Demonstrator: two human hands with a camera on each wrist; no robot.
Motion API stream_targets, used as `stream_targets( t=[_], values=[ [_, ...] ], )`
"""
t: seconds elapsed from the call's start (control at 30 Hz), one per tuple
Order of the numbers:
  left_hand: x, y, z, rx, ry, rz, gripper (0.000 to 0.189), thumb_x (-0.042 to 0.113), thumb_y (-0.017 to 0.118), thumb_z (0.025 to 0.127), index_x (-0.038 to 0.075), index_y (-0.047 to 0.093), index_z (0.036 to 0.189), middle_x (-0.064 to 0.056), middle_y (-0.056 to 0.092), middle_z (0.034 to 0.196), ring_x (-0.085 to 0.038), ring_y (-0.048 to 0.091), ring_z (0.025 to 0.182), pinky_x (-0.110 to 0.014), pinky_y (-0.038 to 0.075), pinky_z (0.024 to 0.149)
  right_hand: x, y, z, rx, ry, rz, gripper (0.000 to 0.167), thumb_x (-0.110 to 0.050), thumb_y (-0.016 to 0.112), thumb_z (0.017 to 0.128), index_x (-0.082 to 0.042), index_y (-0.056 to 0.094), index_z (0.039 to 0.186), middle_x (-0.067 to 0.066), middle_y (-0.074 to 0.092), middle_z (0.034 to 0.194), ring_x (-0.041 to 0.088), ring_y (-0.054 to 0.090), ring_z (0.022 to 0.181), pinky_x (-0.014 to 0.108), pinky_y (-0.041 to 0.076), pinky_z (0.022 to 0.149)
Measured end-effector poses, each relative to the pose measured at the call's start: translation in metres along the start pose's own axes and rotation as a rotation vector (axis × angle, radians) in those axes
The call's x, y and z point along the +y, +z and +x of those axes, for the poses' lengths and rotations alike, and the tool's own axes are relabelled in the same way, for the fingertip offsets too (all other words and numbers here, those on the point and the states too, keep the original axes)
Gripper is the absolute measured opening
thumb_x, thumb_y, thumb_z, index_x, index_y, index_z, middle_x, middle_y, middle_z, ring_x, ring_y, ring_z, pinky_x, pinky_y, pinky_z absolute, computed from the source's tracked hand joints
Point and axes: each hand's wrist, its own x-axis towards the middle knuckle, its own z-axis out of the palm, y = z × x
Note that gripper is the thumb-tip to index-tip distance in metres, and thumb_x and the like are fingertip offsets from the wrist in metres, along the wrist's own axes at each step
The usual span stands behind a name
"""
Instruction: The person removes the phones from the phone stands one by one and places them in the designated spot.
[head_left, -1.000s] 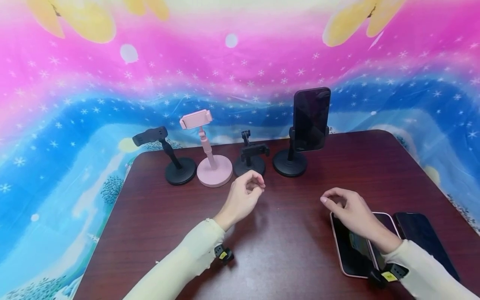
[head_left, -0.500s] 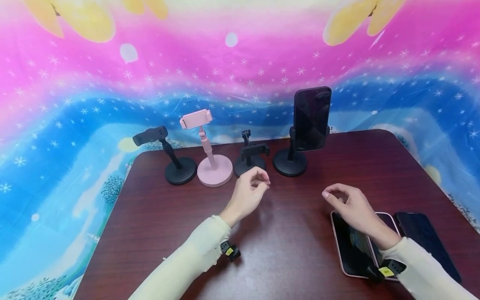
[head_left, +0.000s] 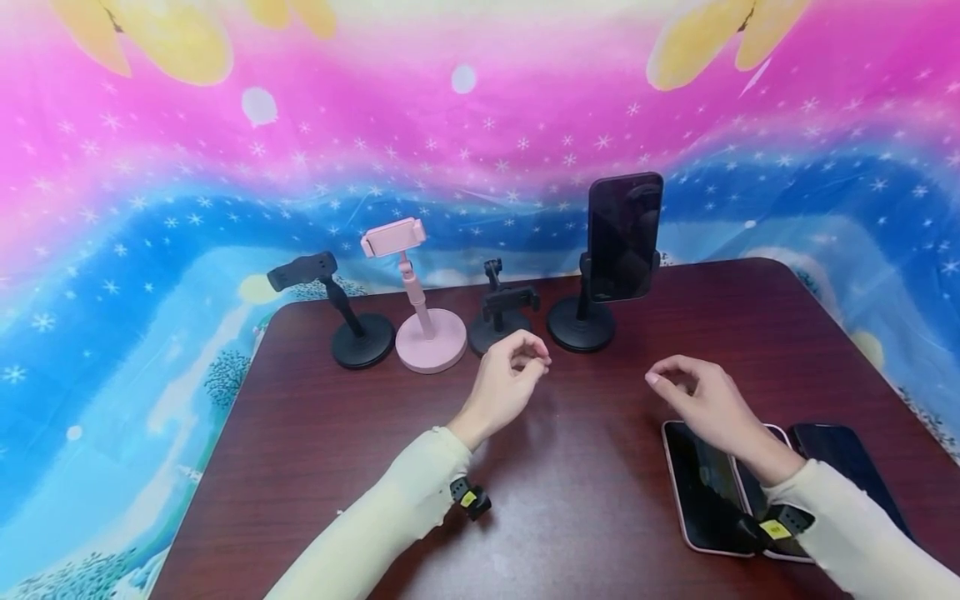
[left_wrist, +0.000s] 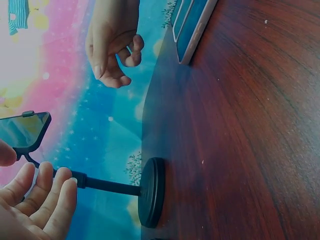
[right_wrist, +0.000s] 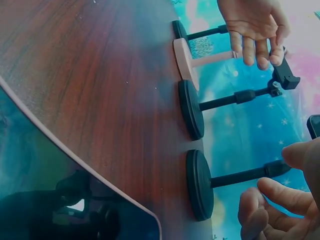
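My left hand (head_left: pixel 504 383) hovers over the table with fingers loosely curled and nothing in them. In the head view it overlaps the front of a small black phone stand (head_left: pixel 512 302). My right hand (head_left: pixel 708 406) hangs above the phones at the right, fingers loosely bent and holding nothing. Just beyond the space between the hands, a dark phone (head_left: pixel 626 237) stands upright in the clamp of another black phone stand (head_left: pixel 581 327). Below my right hand lies a pink-rimmed phone (head_left: pixel 701 492), partly covered by the wrist camera. The left wrist view also shows the right hand (left_wrist: pixel 117 42), fingers hanging down.
A pink phone stand (head_left: pixel 431 343) and a further black phone stand (head_left: pixel 362 342) complete the row along the table's back edge. A dark phone (head_left: pixel 851 467) lies at the far right, partly behind the sleeve. A patterned cloth (head_left: pixel 450 150) hangs behind the table (head_left: pixel 360 450).
My left hand has drifted a little right and toward the back. My right hand has risen slightly in the head view. Stands and phones have stayed put.
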Motion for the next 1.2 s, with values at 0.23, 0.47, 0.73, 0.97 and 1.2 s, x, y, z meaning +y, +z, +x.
stream_targets(
  t=[0.23,0.47,0.73,0.97,1.2],
  values=[
    [0.004,0.005,0.003,-0.009,-0.010,0.002,0.011,0.002,0.055,0.097,0.004,0.064,0.103,-0.015,0.071,0.102,-0.023,0.072,0.093,-0.020,0.059,0.079,-0.003,-0.007,0.007,0.026,-0.040,0.008,0.025,-0.028,0.060,0.103,-0.006,0.069,0.112,0.015,0.071,0.093,0.009,0.055,0.063,0.025,0.045,0.051],
    [0.010,0.011,0.008,-0.033,-0.018,0.009,0.020,0.006,0.055,0.098,0.009,0.066,0.115,-0.011,0.073,0.111,-0.019,0.073,0.098,-0.024,0.060,0.084,-0.007,-0.016,0.016,0.038,-0.064,0.065,0.026,-0.024,0.058,0.104,-0.002,0.067,0.116,0.020,0.071,0.108,-0.006,0.062,0.073,0.023,0.057,0.059],
    [0.025,0.018,0.012,-0.074,-0.043,-0.020,0.044,0.014,0.055,0.100,0.019,0.055,0.144,-0.002,0.066,0.137,-0.017,0.068,0.119,-0.032,0.058,0.100,-0.013,-0.021,0.030,0.114,-0.096,0.142,0.035,-0.024,0.054,0.106,0.000,0.060,0.131,0.026,0.067,0.121,-0.018,0.058,0.083,0.015,0.058,0.067],
    [0.033,0.027,0.022,-0.071,-0.025,-0.035,0.062,0.020,0.059,0.100,0.029,0.035,0.157,0.004,0.049,0.156,-0.014,0.059,0.133,-0.034,0.055,0.105,-0.023,-0.025,0.047,0.162,-0.101,0.244,0.044,-0.024,0.048,0.108,-0.002,0.049,0.146,0.018,0.067,0.128,-0.018,0.056,0.097,0.004,0.052,0.076],
    [0.045,0.036,0.039,-0.070,-0.021,-0.039,0.083,0.025,0.064,0.099,0.044,0.010,0.160,0.006,0.030,0.167,-0.015,0.044,0.147,-0.040,0.051,0.110,-0.036,-0.031,0.066,0.182,-0.065,0.325,0.053,-0.028,0.047,0.108,0.001,0.040,0.153,0.013,0.065,0.124,-0.016,0.057,0.091,0.003,0.051,0.076]
  ],
)
